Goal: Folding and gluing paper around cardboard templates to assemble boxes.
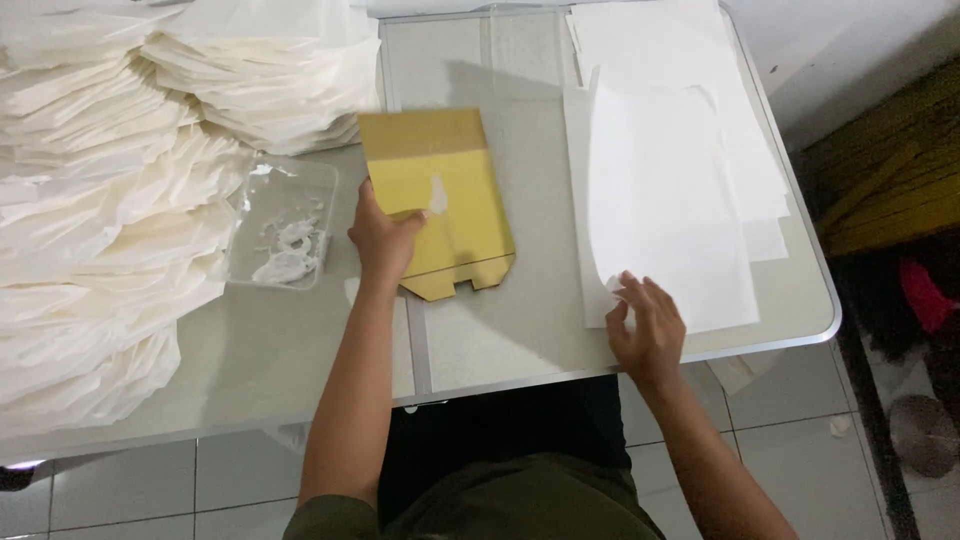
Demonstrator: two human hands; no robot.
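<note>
Two hands busy, left hand (383, 240) gripping gold card (440, 200), right hand (645, 320) pinching white sheet (665, 210) corner.

The heaped stacks of folded white translucent paper (100, 200) run off the left and top edges, so their full extent cannot be judged. The left hand (383, 240) covers the left edge of the flat yellow-gold card template (440, 195), and the white smear there is too blurred to identify. The clear shallow plastic tray's (283, 222) whitish contents are indistinct.
</note>
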